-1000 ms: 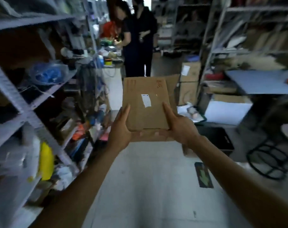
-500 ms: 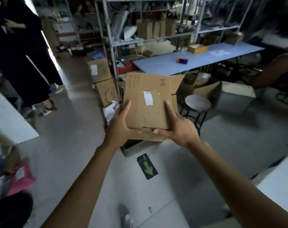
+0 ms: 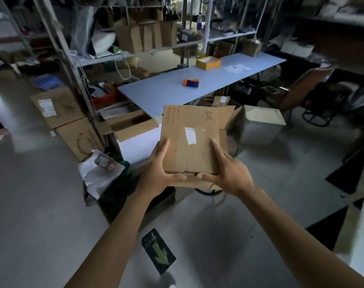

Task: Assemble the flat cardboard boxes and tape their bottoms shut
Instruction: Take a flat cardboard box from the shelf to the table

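Observation:
I hold a flat brown cardboard box (image 3: 187, 142) with a white label out in front of me, above the floor. My left hand (image 3: 158, 171) grips its lower left edge and my right hand (image 3: 229, 173) grips its lower right edge, thumbs meeting under the near edge. A flap sticks out at the box's upper right. An orange and blue tape dispenser (image 3: 191, 83) lies on the long blue-grey table (image 3: 166, 92) beyond the box.
Metal shelving (image 3: 73, 65) with upright cardboard stands behind the table. Brown cartons (image 3: 69, 121) and an open box (image 3: 131, 125) sit on the floor at left, a white bin (image 3: 262, 125) and a chair (image 3: 301, 94) at right. A yellow box (image 3: 208, 62) rests on the table. A green arrow mat (image 3: 158, 250) lies on the floor.
My view has swung right, away from the people and left shelves, toward the blue-grey table. The box stays held the same way in both hands.

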Demonstrator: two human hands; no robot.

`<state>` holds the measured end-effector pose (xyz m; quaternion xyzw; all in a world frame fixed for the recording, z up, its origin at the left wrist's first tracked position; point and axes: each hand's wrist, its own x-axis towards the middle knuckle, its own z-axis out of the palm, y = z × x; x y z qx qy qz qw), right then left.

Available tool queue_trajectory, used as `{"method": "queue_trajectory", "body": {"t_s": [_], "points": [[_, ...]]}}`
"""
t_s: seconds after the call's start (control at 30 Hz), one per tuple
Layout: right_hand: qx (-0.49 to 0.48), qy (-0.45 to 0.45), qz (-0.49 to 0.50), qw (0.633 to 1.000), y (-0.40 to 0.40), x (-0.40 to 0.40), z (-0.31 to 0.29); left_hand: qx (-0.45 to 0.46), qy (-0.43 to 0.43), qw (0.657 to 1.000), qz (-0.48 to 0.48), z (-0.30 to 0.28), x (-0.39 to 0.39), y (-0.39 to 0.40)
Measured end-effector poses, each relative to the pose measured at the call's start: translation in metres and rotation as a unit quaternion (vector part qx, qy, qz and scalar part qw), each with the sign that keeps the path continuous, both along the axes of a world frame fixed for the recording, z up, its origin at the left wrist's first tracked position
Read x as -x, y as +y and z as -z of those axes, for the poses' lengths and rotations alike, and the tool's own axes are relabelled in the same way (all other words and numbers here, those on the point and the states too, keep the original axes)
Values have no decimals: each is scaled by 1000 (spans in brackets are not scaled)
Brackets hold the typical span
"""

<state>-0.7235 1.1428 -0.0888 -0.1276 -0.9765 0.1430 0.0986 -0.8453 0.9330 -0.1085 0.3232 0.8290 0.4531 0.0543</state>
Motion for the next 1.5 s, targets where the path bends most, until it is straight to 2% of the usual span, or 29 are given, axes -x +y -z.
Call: {"method": "queue_trajectory", "body": {"t_s": [0.17,0.47,0.6,0.7,1.07,1.33,1.5], "points": [[15,4,13,1000,67,68,4,-18,-2,1000,13,-1,70,71],[10,8,-13,1000,216,218,30,-7,-20,1000,-22,27,209,213],[20,-4,-53,998,285,300,21,-23,-33,997,-63,24,274,276],[-9,-16,-92,996,326,368,6,-30,-22,993,-112,20,324,312],[-20,-24,-148,989,424,601,22,-51,-45,981,-181,42,525,401],[-6,-67,-127,990,456,784,13,-51,-69,983,-160,35,715,441],[-5,-54,-139,989,472,863,8,-66,-59,982,-169,30,784,454]]}}
